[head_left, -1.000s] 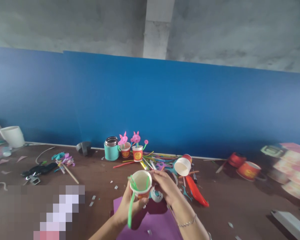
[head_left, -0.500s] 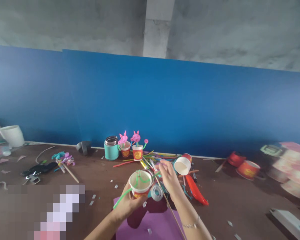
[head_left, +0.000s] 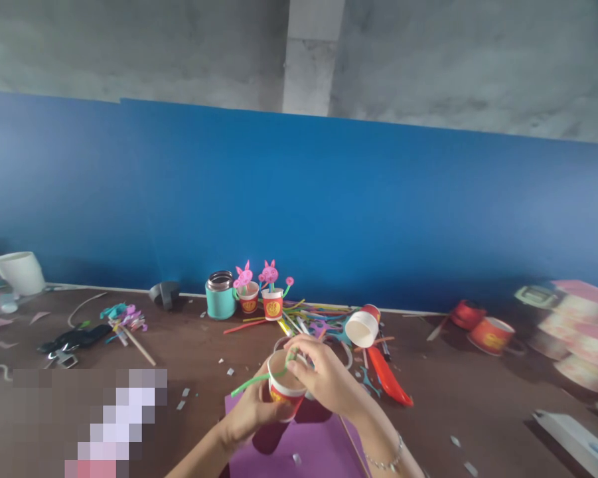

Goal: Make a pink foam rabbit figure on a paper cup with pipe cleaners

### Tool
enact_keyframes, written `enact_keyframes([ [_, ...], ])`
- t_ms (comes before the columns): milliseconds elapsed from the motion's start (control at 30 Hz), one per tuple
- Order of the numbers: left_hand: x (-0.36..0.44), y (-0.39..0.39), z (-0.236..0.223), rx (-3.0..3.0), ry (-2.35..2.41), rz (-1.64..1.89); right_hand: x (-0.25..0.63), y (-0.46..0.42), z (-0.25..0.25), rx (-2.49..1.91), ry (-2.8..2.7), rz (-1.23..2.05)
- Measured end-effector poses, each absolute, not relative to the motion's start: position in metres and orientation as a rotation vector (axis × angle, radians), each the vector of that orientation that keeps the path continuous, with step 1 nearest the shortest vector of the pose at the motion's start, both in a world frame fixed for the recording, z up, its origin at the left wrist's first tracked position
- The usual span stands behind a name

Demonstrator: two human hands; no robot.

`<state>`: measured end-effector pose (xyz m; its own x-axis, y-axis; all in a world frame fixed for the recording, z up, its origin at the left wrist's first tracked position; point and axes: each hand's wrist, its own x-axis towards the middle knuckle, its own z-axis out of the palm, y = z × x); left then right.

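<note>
My left hand (head_left: 256, 408) is wrapped round a red and white paper cup (head_left: 285, 397), its mouth tilted toward me. A green straw (head_left: 251, 383) sticks out over the cup's left side, and its inner part runs into the cup. Over the rim, my right hand (head_left: 323, 375) has thumb and fingers closed on the green straw's end inside the cup. Below the hands lies a purple sheet (head_left: 299, 451). Two similar paper cups with pink pig-face cutouts, a left one (head_left: 249, 302) and a right one (head_left: 273, 305), stand at the back.
A teal jar (head_left: 221, 299) stands beside the pig cups. Behind my hands lie a heap of coloured straws (head_left: 323, 312), a tipped paper cup (head_left: 362, 328) and a red elongated packet (head_left: 388, 375). Rightward are a red cup (head_left: 492, 335) and stacked patterned tubs (head_left: 582, 338).
My right hand went from the cup's right side up over its mouth, fingers now on the straw inside. The straw's outer end swung from hanging down to pointing left.
</note>
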<state>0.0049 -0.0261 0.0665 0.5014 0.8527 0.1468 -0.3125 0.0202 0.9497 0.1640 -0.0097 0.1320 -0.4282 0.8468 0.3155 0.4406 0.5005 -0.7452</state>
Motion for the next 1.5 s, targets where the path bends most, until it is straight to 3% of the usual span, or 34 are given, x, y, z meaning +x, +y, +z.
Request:
enact_keyframes([
  [600, 0.005, -0.026, 0.065, 1.216, 0.467, 0.924, 0.169, -0.006, 0.122, -1.168, -2.074, 0.930],
  [1200, 0.002, -0.026, 0.069, 1.222, 0.489, 0.903, 0.171, -0.008, 0.132, -1.223, -2.026, 0.887],
  [1400, 0.002, -0.019, 0.055, 1.061, 0.562, 1.131, 0.178, -0.008, 0.143, -1.122, -1.660, 0.618],
  [1500, 0.002, -0.014, 0.049, 0.942, 0.595, 1.304, 0.185, -0.008, 0.141, -1.253, -1.659, 0.752],
])
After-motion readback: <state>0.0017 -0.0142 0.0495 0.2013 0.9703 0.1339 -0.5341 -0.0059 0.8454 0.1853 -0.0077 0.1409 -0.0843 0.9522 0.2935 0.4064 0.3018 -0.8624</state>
